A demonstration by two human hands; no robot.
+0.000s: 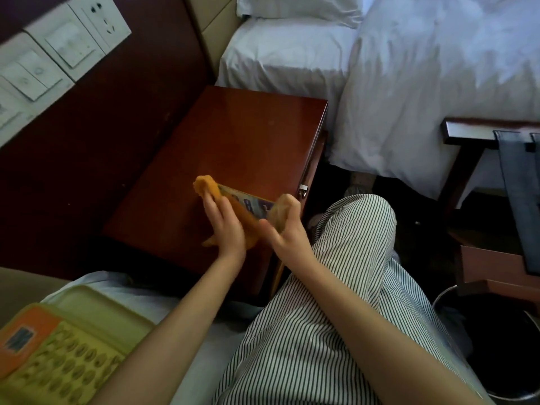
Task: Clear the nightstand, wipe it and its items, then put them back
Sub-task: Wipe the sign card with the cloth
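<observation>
Wiping printed card (248, 203) with orange cloth (211, 188) above counter (233, 135), front edge, 5 o'clock. Left hand (226, 229) fingers straight, pressing cloth along card; right hand (287, 229) pinching card's 3 o'clock end. Best: firm pinch, full-length strokes, then flip. Telephone (58, 355) on bed (131, 296), 7 o'clock.

Glossy wooden nightstand (233, 141), fuzzy orange cloth (210, 187), white cotton bedding (409, 83).
</observation>
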